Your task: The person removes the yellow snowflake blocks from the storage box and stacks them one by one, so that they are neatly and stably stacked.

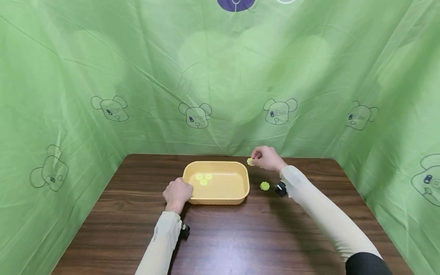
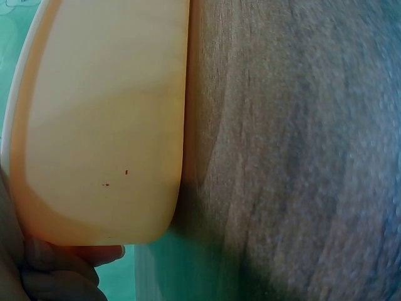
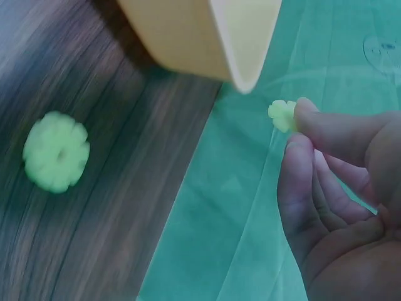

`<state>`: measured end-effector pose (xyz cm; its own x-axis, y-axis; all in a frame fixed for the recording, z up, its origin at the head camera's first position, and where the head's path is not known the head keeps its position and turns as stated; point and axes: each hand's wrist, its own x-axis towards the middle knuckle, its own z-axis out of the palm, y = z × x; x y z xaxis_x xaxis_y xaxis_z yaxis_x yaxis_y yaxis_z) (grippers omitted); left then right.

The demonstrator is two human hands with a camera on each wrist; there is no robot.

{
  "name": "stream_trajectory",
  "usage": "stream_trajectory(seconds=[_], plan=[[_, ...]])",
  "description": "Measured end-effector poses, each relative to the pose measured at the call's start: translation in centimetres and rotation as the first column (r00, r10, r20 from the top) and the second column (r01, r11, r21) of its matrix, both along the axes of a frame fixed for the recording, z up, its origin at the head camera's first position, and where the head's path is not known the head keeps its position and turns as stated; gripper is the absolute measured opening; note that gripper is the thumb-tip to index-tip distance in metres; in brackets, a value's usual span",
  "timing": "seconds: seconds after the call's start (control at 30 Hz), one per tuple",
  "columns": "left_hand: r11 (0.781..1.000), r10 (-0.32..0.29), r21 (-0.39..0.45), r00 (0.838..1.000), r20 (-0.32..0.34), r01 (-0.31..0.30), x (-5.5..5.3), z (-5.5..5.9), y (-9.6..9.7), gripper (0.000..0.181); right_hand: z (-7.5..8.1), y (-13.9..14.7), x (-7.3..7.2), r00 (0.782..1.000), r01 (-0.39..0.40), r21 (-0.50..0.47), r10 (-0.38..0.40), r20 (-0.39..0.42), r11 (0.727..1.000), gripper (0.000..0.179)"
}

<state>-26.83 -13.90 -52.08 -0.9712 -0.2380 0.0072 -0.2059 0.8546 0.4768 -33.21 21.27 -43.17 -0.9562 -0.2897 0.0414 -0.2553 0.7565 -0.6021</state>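
I am pinching a small yellow-green flower piece between the thumb and fingertips of my right hand, the other fingers curled loosely in behind it. The piece is riding just off the far right corner of the yellow tray, a little above the wooden table. From that grip the tray's open basin is lying toward eight o'clock, close by, and the rim is the only thing standing between. The tray's long side is running nine to three across me.

My left hand is wrapping the tray's near left corner, fingers curled against its wall, steadying it. Three like pieces are already lying inside, toward the tray's far left. One more flower piece is resting on the table at five o'clock from my right hand, just beside the tray's right end and nearer that hand than the left.
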Motion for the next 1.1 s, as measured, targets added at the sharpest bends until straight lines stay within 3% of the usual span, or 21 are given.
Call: stream_trajectory(seconds=[0.17,0.3,0.53,0.7,0.97,1.1], plan=[[1.0,-0.004,0.002,1.0,0.0,0.004,0.0,-0.1,0.0,0.023,-0.2,2.4,0.7,1.0,0.002,-0.029,-0.001,0.018,1.0,0.009],[1.0,-0.008,0.004,1.0,0.003,0.008,0.1,-0.1,0.0,0.024,-0.7,3.9,1.0,0.996,0.005,-0.048,0.0,0.088,0.999,0.008],[1.0,-0.001,-0.006,1.0,0.007,0.001,0.2,0.0,0.1,0.027,-3.1,5.5,1.2,0.972,-0.072,-0.041,0.08,0.221,0.997,0.008],[1.0,0.0,-0.012,1.0,0.006,0.001,0.2,0.0,0.1,0.027,-4.9,6.2,1.4,0.952,-0.076,-0.029,0.081,0.295,0.997,0.007],[1.0,-0.005,-0.007,1.0,0.002,0.005,0.1,0.0,0.0,0.025,-6.7,6.4,1.5,0.938,-0.019,-0.094,0.05,0.344,0.995,0.007],[1.0,-0.007,-0.008,1.0,0.005,0.007,0.1,0.0,0.0,0.026,-7.0,6.3,1.7,0.947,-0.014,-0.08,0.039,0.32,0.997,0.011]])
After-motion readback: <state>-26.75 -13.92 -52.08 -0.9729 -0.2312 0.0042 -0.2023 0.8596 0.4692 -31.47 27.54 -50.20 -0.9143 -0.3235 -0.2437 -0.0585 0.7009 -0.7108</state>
